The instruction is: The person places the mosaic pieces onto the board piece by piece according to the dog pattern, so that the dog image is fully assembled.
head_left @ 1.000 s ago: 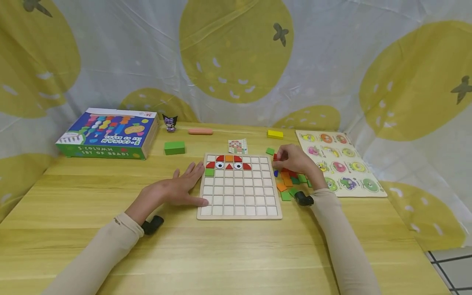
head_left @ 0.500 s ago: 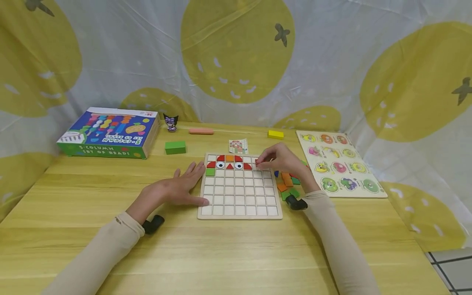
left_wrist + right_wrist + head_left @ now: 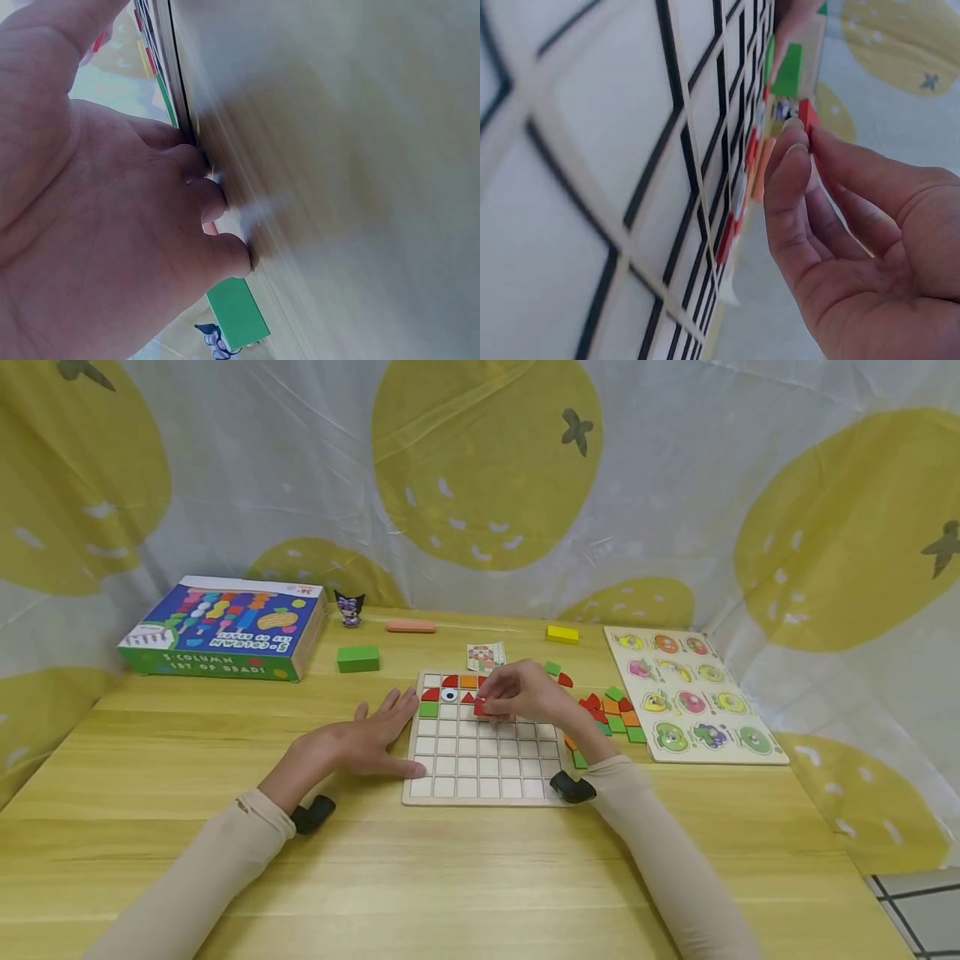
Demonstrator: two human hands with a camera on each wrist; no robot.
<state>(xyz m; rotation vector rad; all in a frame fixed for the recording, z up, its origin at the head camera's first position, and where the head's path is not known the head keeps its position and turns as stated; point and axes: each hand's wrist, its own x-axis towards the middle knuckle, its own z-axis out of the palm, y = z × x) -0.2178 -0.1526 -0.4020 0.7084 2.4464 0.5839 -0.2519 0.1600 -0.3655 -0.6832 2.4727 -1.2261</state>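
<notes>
A wooden grid board (image 3: 467, 767) lies on the table, with red pieces, an orange tile (image 3: 468, 681), a round eye tile (image 3: 449, 695) and a green tile (image 3: 428, 709) in its upper left squares. Over the board my right hand (image 3: 528, 693) pinches a small red tile (image 3: 481, 707) between thumb and fingertips. The right wrist view shows the red tile (image 3: 806, 114) held above the grid. My left hand (image 3: 367, 739) has its fingers spread at the board's left edge, the thumb touching the rim. Part of the pattern is hidden behind the right hand.
Loose coloured tiles (image 3: 617, 724) lie right of the board, beside a fruit puzzle board (image 3: 693, 702). Behind stand a picture card (image 3: 486, 657), a green block (image 3: 358, 659), a yellow block (image 3: 562, 634), a pink stick (image 3: 411, 627), a figurine (image 3: 349, 608) and a bead-set box (image 3: 225, 628).
My right hand has moved left from the loose tiles to over the board, carrying the red tile. The left hand has stayed at the board's left edge.
</notes>
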